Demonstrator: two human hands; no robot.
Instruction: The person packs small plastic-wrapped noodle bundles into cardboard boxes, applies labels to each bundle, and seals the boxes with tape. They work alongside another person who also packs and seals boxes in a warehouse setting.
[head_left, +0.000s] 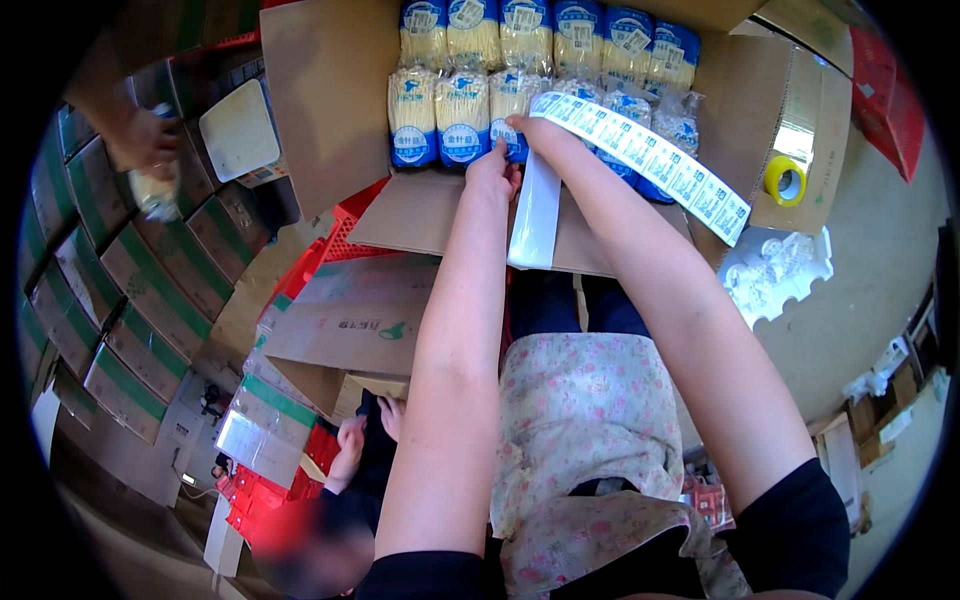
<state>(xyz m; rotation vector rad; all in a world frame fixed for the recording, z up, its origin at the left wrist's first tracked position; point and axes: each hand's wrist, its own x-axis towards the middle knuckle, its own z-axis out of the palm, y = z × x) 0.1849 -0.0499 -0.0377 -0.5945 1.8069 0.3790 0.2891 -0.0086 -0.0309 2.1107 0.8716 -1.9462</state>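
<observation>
Two rows of clear and blue plastic bags of enoki mushrooms (459, 116) lie in an open cardboard box (330, 97) before me. My left hand (496, 171) is at the lower end of the third bag (517, 86) in the near row, fingers partly curled. Whether it grips the bag is hidden. My right hand (541, 136) reaches the same bag from the right, its fingertips on the front. A strip of printed white labels (645, 154) runs from this hand out over my right forearm. Its bare backing paper (534, 221) hangs below the wrist, over the near box flap (420, 206).
A yellow tape roll (785, 181) lies on the right flap. At left, a person's hand (146, 146) holds a bag (156, 193) beside stacked cartons (150, 262) and a white tray (238, 131). Another person's hands (349, 442) are at lower left, near a carton (266, 427).
</observation>
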